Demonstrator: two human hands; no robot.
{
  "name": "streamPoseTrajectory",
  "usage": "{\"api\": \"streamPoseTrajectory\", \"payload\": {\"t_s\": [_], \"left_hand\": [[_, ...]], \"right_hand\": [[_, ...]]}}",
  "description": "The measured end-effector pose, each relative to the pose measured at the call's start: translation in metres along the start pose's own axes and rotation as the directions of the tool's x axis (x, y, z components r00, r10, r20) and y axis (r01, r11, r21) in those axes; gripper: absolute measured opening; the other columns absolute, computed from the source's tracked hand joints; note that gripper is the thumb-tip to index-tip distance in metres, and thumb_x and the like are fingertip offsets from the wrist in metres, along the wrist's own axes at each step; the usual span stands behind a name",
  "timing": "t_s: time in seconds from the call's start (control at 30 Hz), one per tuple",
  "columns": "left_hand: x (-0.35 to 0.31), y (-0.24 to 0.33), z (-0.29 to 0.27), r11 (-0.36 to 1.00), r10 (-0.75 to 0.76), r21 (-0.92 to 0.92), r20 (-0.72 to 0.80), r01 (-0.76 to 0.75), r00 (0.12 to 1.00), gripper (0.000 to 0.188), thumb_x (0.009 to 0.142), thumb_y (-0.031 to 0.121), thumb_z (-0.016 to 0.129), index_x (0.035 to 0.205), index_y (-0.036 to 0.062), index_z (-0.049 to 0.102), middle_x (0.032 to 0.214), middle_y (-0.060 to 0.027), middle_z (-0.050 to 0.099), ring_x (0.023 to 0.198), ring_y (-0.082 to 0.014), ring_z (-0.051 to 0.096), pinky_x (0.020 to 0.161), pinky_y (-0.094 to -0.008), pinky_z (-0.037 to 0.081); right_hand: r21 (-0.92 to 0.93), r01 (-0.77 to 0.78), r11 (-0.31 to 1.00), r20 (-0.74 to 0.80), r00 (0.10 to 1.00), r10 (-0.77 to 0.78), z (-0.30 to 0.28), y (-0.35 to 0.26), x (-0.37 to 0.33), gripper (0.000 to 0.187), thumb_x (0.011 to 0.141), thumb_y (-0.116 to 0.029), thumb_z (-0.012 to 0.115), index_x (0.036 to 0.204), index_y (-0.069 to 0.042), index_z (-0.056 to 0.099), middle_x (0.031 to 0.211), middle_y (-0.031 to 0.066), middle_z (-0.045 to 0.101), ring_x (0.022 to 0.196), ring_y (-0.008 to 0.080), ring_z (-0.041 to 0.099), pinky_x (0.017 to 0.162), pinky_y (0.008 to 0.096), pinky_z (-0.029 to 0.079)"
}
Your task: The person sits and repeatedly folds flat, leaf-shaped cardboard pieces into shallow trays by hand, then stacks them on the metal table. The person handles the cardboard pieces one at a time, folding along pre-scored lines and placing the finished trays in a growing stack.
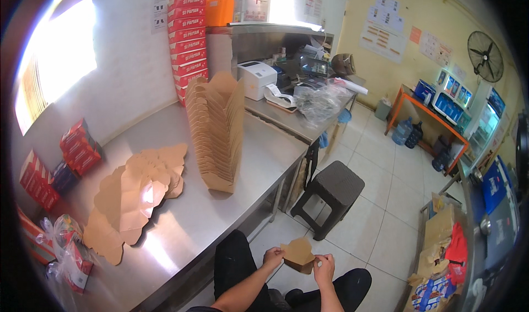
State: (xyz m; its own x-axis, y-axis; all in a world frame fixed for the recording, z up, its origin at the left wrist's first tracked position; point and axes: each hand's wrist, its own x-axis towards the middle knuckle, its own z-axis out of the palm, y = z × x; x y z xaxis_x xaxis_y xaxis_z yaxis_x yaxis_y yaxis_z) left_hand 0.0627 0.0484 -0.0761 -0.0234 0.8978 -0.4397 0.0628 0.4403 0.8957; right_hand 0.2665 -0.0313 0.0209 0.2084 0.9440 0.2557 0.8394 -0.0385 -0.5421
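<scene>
Over my lap I hold a brown cardboard food box (299, 254), its sides partly raised and its flaps standing open. My left hand (273, 258) pinches its left side, and my right hand (324, 269) grips the right corner. To the left, on the steel table (182, 224), lies a spread pile of flat box blanks (132, 193). Behind the pile rises a tall leaning stack of formed brown boxes (217, 136), nested in one another.
A dark plastic stool (333, 191) stands ahead beside the table. Red cartons (188, 42) are piled against the wall. A white label printer (257, 79) and plastic bags (317, 102) sit on the far counter. Cardboard and bags (438, 257) lie at the right.
</scene>
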Motion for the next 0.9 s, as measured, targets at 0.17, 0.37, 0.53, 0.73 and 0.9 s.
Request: {"api": "streamPoseTrajectory", "payload": {"t_s": [0.17, 0.37, 0.53, 0.73, 0.9], "left_hand": [[-0.003, 0.001, 0.009, 0.995, 0.005, -0.099, 0.199, 0.015, 0.98, 0.015, 0.092, 0.011, 0.071, 0.089, 0.0033, 0.058, 0.086, -0.0048, 0.066, 0.079, -0.0155, 0.068, 0.071, -0.03, 0.061], [-0.028, 0.017, -0.018, 0.97, 0.164, 0.126, 0.289, -0.207, 0.943, 0.019, 0.092, 0.014, 0.075, 0.103, 0.0031, 0.064, 0.093, -0.0062, 0.067, 0.087, -0.015, 0.067, 0.076, -0.0312, 0.059], [-0.119, 0.083, -0.11, 0.798, 0.572, 0.283, -0.078, -0.532, 0.816, 0.022, 0.092, 0.017, 0.074, 0.108, 0.0045, 0.068, 0.1, -0.0074, 0.072, 0.091, -0.016, 0.069, 0.079, -0.031, 0.056], [-0.237, -0.112, -0.27, 0.9, -0.415, -0.096, -0.488, 0.426, 0.768, 0.028, 0.1, 0.029, 0.064, 0.113, 0.0049, 0.062, 0.103, -0.0069, 0.066, 0.092, -0.0166, 0.061, 0.078, -0.0334, 0.051], [-0.234, -0.084, -0.274, 0.755, -0.638, -0.12, -0.362, 0.645, 0.679, 0.027, 0.1, 0.029, 0.063, 0.113, 0.0049, 0.062, 0.102, -0.0068, 0.066, 0.091, -0.0166, 0.061, 0.077, -0.0333, 0.051]], "right_hand": [[0.806, -0.537, 0.248, 0.381, 0.792, 0.478, 0.037, 0.032, 0.0, 0.03, 0.089, -0.009, 0.072, 0.118, -0.005, 0.07, 0.104, 0.0139, 0.071, 0.089, 0.0222, 0.071, 0.069, 0.0338, 0.057], [0.654, -0.383, 0.652, 0.114, 0.902, 0.416, 0.042, 0.034, 0.006, 0.035, 0.086, -0.007, 0.078, 0.118, 0.002, 0.067, 0.083, 0.0077, 0.071, 0.075, 0.0138, 0.069, 0.068, 0.0274, 0.056], [0.736, -0.437, 0.518, 0.147, 0.849, 0.507, 0.036, 0.048, 0.008, 0.03, 0.086, -0.006, 0.079, 0.109, 0.008, 0.066, 0.079, 0.0068, 0.071, 0.07, 0.0102, 0.065, 0.064, 0.0247, 0.052], [0.717, -0.426, 0.552, 0.199, 0.884, 0.424, 0.047, 0.04, 0.011, 0.027, 0.085, -0.007, 0.079, 0.105, 0.007, 0.067, 0.08, 0.0068, 0.071, 0.072, 0.0103, 0.065, 0.066, 0.0247, 0.051], [0.73, -0.43, 0.531, 0.245, 0.89, 0.385, 0.048, 0.03, 0.011, 0.024, 0.087, -0.004, 0.077, 0.106, 0.006, 0.067, 0.084, 0.0081, 0.072, 0.075, 0.0119, 0.067, 0.069, 0.0247, 0.053]]}}
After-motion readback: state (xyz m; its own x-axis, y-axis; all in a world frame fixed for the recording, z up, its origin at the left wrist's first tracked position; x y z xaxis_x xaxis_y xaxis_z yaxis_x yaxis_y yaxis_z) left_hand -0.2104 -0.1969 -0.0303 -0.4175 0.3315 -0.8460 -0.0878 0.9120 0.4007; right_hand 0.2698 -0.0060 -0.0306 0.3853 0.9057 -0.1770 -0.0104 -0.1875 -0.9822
